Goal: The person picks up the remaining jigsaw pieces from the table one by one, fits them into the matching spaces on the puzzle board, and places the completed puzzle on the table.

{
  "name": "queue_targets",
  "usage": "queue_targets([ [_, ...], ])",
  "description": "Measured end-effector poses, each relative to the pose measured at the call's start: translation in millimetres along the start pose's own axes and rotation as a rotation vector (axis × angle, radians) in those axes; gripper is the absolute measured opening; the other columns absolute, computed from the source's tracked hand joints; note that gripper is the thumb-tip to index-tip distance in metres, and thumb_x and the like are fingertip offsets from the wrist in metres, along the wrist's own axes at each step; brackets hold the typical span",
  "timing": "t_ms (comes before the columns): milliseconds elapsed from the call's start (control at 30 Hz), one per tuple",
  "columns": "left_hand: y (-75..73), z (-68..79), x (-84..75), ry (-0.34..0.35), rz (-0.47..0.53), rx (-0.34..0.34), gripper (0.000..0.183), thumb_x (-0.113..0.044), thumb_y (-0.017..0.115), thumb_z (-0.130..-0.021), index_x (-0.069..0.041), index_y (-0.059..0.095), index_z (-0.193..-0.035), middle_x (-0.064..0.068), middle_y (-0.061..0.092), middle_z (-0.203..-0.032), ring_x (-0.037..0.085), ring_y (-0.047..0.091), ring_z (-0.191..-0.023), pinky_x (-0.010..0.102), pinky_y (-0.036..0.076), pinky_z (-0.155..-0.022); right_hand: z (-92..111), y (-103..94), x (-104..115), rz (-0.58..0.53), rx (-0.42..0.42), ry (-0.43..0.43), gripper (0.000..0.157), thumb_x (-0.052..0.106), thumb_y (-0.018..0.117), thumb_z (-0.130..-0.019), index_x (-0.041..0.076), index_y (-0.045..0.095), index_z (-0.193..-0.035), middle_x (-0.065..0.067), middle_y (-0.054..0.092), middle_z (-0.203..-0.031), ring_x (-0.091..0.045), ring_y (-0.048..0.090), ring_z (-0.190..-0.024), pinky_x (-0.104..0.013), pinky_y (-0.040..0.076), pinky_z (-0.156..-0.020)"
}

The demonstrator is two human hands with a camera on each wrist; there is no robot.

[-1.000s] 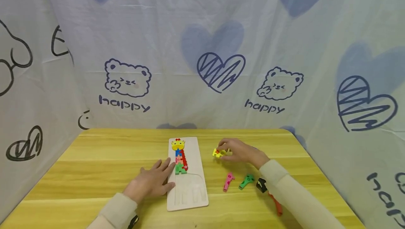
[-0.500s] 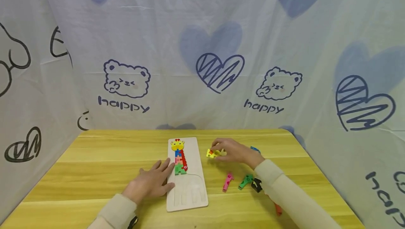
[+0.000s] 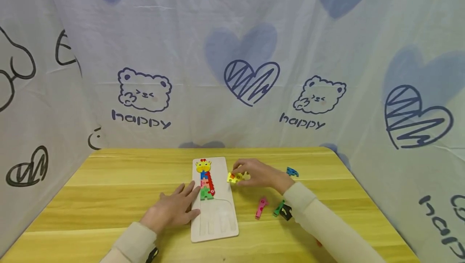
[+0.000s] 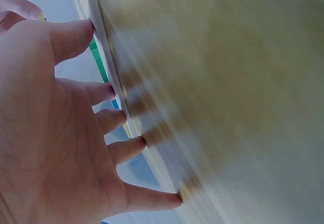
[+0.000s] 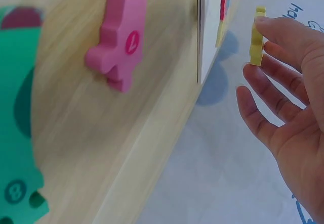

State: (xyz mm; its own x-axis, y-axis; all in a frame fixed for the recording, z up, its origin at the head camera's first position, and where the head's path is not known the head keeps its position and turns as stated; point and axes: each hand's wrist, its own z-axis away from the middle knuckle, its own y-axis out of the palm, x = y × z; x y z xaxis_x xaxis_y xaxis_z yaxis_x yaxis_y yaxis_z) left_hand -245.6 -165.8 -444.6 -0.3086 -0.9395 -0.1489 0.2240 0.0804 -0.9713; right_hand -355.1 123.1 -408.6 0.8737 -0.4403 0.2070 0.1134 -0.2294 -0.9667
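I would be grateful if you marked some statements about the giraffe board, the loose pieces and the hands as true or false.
1. The right hand pinches a yellow piece. True.
2. The left hand is raised away from the board. False: the left hand touches the board.
3. The giraffe's head is at the board's far end. True.
4. The loose pink piece lies left of the board. False: it lies to the right.
5. The loose blue piece lies farther from the person than the loose pink piece. True.

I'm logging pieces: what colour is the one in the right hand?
The piece is yellow with a reddish patch, best seen in the head view.
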Motion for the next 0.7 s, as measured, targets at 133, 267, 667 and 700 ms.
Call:
queue_targets([
  [133, 0.0, -0.2, -0.4, -0.003, 0.005, 0.001, 0.07, -0.057, 0.044, -0.094, -0.025, 0.023, -0.152, 0.001, 0.019, -0.16, 0.035, 0.024, -0.145, 0.081, 0.024, -0.093, -3.5, 0.4, 4.7, -0.012, 0.011, -0.011, 0.034, 0.022, 0.071, -0.086, 0.011, 0.069, -0.117, -0.004, 0.063, -0.116, -0.014, 0.062, -0.099, -0.029, 0.054, -0.086],
  [267, 0.1, -0.6, -0.3, -0.004, 0.0, 0.003, 0.07, -0.057, 0.044, -0.094, -0.025, 0.023, -0.152, 0.002, 0.02, -0.16, 0.035, 0.024, -0.145, 0.081, 0.025, -0.093, -7.1, 2.6, 8.6, -0.011, 0.028, -0.02, 0.033, 0.023, 0.071, -0.086, 0.011, 0.069, -0.117, -0.004, 0.063, -0.117, -0.013, 0.062, -0.098, -0.029, 0.055, -0.086],
  [667, 2.0, -2.1, 0.7, 0.003, -0.016, 0.001, 0.07, -0.059, 0.042, -0.094, -0.024, 0.025, -0.152, 0.003, 0.021, -0.16, 0.036, 0.025, -0.145, 0.077, 0.026, -0.098, -17.5, 11.2, 23.9, -0.014, 0.091, 0.016, 0.035, 0.025, 0.071, -0.086, 0.014, 0.068, -0.12, -0.001, 0.063, -0.119, -0.012, 0.061, -0.104, -0.021, 0.052, -0.089],
  [700, 2.2, -2.2, 0.9, 0.006, -0.017, -0.001, 0.07, -0.059, 0.042, -0.094, -0.024, 0.025, -0.152, 0.003, 0.021, -0.16, 0.036, 0.025, -0.144, 0.077, 0.026, -0.098, -18.1, 12.0, 24.9, -0.015, 0.097, 0.013, 0.036, 0.026, 0.071, -0.086, 0.014, 0.068, -0.12, -0.001, 0.063, -0.12, -0.012, 0.061, -0.104, -0.021, 0.052, -0.089],
])
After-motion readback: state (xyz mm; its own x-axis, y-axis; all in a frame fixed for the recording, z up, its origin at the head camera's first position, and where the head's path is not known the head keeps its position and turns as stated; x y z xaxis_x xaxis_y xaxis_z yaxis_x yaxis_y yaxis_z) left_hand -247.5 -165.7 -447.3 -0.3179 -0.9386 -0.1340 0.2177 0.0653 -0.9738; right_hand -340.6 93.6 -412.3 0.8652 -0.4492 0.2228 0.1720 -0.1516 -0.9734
